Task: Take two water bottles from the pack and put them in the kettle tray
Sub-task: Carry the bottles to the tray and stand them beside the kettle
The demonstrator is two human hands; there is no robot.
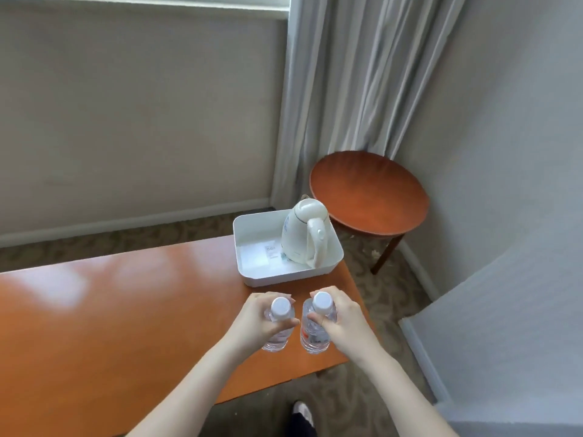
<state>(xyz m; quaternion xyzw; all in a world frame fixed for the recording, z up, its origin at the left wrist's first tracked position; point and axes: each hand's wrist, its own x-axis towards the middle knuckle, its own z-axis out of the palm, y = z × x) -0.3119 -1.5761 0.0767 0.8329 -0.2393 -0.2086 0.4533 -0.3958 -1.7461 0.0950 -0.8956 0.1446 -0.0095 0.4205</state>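
Both hands grip clear, white-capped bottles upright over the table's (110,310) near corner — left hand (252,320) on the left bottle (279,323), right hand (342,323) on the right bottle (317,326). Just beyond, the white tray (277,279) holds a kettle (303,234) at its right — left half open.

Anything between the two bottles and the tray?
Nothing visible. Left bottle and right bottle are held just short of the tray; only bare table lies between. The kettle fills the tray's right side; its left is free.
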